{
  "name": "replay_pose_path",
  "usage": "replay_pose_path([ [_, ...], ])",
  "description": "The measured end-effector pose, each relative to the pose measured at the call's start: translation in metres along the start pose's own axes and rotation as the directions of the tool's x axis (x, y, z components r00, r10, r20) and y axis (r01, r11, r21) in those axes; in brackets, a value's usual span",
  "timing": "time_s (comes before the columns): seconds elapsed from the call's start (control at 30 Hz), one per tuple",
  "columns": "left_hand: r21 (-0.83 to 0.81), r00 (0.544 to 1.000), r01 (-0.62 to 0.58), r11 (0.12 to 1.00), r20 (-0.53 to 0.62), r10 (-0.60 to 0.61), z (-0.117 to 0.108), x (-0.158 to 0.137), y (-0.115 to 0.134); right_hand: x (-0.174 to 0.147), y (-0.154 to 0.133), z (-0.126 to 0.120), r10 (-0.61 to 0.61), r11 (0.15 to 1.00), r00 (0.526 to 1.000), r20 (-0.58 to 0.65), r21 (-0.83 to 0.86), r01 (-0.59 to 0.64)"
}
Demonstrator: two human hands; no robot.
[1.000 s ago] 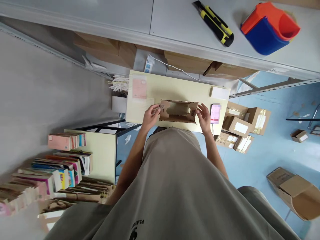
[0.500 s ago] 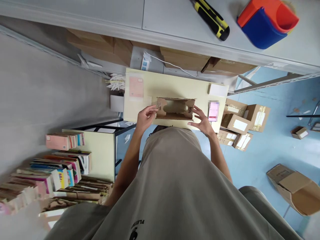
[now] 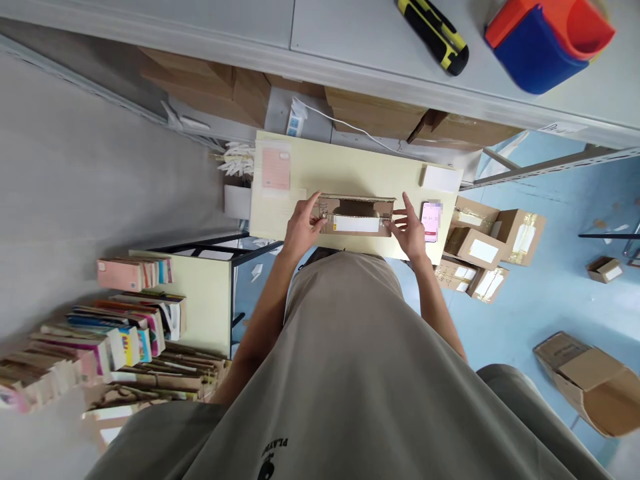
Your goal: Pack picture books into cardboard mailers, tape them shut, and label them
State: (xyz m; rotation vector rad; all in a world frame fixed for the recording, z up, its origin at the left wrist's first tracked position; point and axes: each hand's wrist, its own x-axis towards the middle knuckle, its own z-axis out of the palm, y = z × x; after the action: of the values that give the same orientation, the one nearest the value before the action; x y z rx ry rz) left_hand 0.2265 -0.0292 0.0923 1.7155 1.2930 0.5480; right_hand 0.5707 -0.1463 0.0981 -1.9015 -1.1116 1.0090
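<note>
On the pale yellow table (image 3: 345,160) in front of me sits a small brown cardboard box (image 3: 327,230). One of its long flaps, bearing a white label (image 3: 357,224), is folded partway over the opening. My left hand (image 3: 300,227) grips the box's left end, its thumb at the flap's corner and its index finger raised by the far edge. At the right end, my right hand (image 3: 411,233) does likewise, thumb on the flap corner and fingers along the side. A dark gap shows between the flap and the far wall.
A phone (image 3: 430,221) and a white stack (image 3: 441,179) lie right of the box; a pink sheet (image 3: 276,167) lies left. Beyond runs a grey shelf with a box cutter (image 3: 437,37) and a red-blue holder (image 3: 543,50). Books (image 3: 135,273) stand left, cartons (image 3: 483,250) right.
The long near flap, with its white label, has come up and over the box's opening. Both hands have closed in on the box ends, thumbs now on the flap's corners.
</note>
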Motion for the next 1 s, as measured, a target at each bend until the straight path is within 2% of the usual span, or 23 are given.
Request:
replay_pose_path([
  [0.13,0.049,0.999,-0.031,0.998,0.007,0.031,-0.002,0.004,-0.001,0.000,-0.003,0.000,-0.087,0.995,0.996,0.035,-0.045,0.088],
  [0.5,-0.026,0.997,-0.070,0.997,0.031,0.071,0.003,-0.002,0.000,-0.007,-0.003,-0.002,-0.079,0.997,0.997,0.010,0.021,0.079],
  [0.63,0.005,0.997,-0.070,0.998,0.038,0.070,0.002,0.000,-0.003,-0.007,-0.001,-0.001,-0.087,0.996,0.996,0.013,0.027,0.087],
  [0.87,-0.003,0.998,-0.060,0.998,-0.007,0.060,0.010,0.007,-0.015,0.003,0.013,0.014,-0.024,0.990,0.997,-0.072,0.135,0.033],
  [1.0,0.000,0.997,-0.065,0.998,-0.030,0.065,0.014,0.012,-0.020,0.007,0.019,0.017,0.010,0.987,0.997,-0.082,0.163,0.003],
])
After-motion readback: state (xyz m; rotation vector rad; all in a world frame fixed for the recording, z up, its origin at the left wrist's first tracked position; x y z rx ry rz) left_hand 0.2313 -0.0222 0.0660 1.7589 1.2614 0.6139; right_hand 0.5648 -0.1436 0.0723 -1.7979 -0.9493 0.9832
